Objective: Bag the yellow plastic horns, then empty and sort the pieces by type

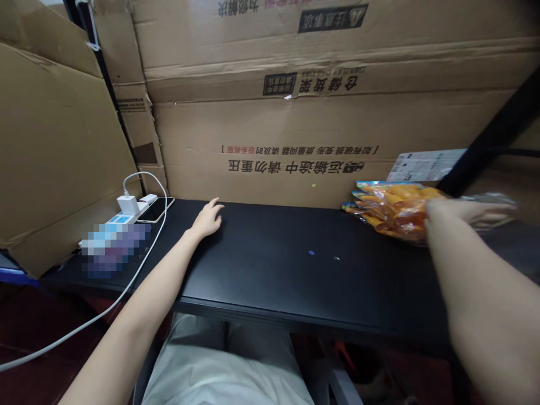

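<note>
My left hand (207, 218) lies on the black tabletop (270, 264) left of the middle, fingers apart and nothing in it. At the right, my right hand (468, 214) reaches beside a stack of clear plastic packets with orange contents (396, 208). Its fingers point right, by a piece of crumpled clear plastic film (493, 199). Blur and the angle hide whether these fingers grip the film. The wrist covers the right end of the orange packets, which lie stacked with their colourful top edges facing left.
Cardboard walls (261, 124) stand behind and at the left. A power strip (122, 218) with a white charger (127, 203) and a phone (156, 210) sit at the left. A white cable (143, 264) trails over the front edge. A dark post (485, 135) rises at the right.
</note>
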The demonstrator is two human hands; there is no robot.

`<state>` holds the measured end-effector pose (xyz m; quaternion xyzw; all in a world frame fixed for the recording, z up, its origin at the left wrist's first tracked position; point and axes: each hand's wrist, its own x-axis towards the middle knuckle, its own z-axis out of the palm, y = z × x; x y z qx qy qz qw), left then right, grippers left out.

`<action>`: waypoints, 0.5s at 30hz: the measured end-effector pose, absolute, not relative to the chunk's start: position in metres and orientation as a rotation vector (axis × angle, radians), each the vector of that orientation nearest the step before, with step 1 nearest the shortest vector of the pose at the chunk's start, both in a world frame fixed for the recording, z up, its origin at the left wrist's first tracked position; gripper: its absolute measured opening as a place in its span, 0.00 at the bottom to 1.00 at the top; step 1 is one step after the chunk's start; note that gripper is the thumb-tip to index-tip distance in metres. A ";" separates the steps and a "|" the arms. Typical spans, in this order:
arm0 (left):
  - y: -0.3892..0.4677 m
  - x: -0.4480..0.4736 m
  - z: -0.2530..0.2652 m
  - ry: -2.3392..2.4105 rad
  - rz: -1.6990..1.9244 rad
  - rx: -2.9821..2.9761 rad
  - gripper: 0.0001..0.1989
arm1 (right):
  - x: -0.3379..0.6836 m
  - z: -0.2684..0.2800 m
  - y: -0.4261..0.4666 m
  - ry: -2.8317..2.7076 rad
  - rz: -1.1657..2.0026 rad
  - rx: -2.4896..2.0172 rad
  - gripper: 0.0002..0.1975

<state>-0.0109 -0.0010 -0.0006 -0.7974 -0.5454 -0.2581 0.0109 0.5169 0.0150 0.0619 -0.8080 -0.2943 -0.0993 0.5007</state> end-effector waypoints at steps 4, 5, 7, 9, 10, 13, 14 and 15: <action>-0.019 -0.011 0.030 -2.024 -0.335 -2.400 0.27 | 0.488 0.072 0.005 -0.343 -0.090 -1.964 0.47; -0.025 -0.013 0.038 -2.073 -0.288 -2.345 0.29 | 0.479 0.073 0.001 -0.467 -0.176 -1.935 0.47; -0.038 -0.022 0.053 -2.072 -0.358 -2.223 0.31 | 0.457 0.072 -0.008 -0.787 -0.313 -1.819 0.44; -0.053 -0.035 0.062 -2.148 -0.504 -2.036 0.33 | 0.433 0.067 -0.017 -1.023 -0.454 -1.679 0.42; -0.060 -0.043 0.064 -2.223 -0.561 -1.925 0.34 | 0.421 0.063 -0.020 -1.121 -0.515 -1.617 0.40; -0.075 -0.069 0.059 -2.461 -0.640 -1.656 0.36 | 0.386 0.046 -0.023 -1.424 -0.618 -1.475 0.33; -0.077 -0.077 0.055 -2.520 -0.638 -1.620 0.37 | 0.376 0.039 -0.022 -1.523 -0.605 -1.441 0.31; -0.077 -0.084 0.050 -2.572 -0.633 -1.592 0.37 | 0.366 0.030 -0.021 -1.616 -0.577 -1.420 0.30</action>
